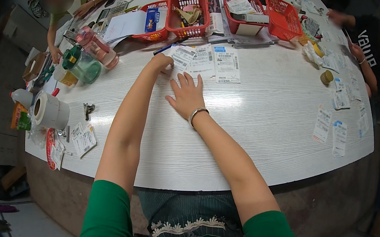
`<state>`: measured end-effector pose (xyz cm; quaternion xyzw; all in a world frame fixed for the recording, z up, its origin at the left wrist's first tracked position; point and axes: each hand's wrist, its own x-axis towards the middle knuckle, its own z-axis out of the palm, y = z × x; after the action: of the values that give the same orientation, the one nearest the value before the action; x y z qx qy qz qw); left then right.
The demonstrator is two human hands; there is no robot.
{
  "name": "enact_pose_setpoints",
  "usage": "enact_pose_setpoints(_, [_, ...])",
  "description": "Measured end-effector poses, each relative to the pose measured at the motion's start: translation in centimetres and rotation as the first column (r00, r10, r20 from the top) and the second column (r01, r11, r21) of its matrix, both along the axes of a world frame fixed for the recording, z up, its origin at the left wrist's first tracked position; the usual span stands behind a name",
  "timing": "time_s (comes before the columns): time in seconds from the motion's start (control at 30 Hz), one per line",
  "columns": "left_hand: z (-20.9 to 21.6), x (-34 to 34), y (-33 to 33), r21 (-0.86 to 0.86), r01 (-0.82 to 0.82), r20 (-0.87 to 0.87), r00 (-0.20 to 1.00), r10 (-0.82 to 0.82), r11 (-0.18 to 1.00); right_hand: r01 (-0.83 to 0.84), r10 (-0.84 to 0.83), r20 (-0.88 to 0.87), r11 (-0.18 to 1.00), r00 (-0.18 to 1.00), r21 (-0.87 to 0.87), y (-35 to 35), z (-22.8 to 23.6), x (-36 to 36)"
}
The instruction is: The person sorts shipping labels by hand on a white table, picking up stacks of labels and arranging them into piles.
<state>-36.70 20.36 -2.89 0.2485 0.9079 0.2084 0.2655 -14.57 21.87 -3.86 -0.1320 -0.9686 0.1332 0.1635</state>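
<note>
We log white rectangular printed paper slips in a row on the white wood-grained table. Left hand: fingers curled at the row's left end; grip, we cannot tell. Right hand: fingers spread, grasping nothing. We do best pressing lightly, edges square

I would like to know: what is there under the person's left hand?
Past the left hand, white printed labels lie on the white table; a blue pen lies just beyond it. Whatever is directly beneath the hand is covered.
</note>
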Motion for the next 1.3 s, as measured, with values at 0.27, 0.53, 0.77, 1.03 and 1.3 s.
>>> enact_pose_setpoints(0.27, [-0.1,0.9,-1.5,0.229,-0.072,0.075,0.996,0.056,0.971,-0.003,0.003,0.041,1.000,0.999,0.015,-0.3,0.1,-0.3])
enact_pose_setpoints(0.53, [1.3,3.2,-0.5,0.178,-0.143,0.135,0.984,0.120,0.974,0.014,-0.015,0.083,1.000,0.996,0.014,0.4,-0.3,-0.2])
enact_pose_setpoints(0.77, [-1.9,3.3,-2.5,0.460,-0.180,0.014,0.980,0.196,0.869,-0.004,0.004,0.061,1.000,0.998,0.004,-0.1,0.2,-0.3])
enact_pose_setpoints(1.03, [-0.2,4.8,-6.0,0.499,-0.210,0.009,0.971,0.237,0.841,-0.008,0.003,-0.256,1.000,0.967,-0.018,0.2,-0.3,0.0])
enact_pose_setpoints(1.3, [5.0,20.6,-17.9,0.759,-0.416,0.453,0.890,0.054,0.500,-0.185,-0.054,-0.273,0.610,0.961,-0.771,-3.9,4.3,7.5])
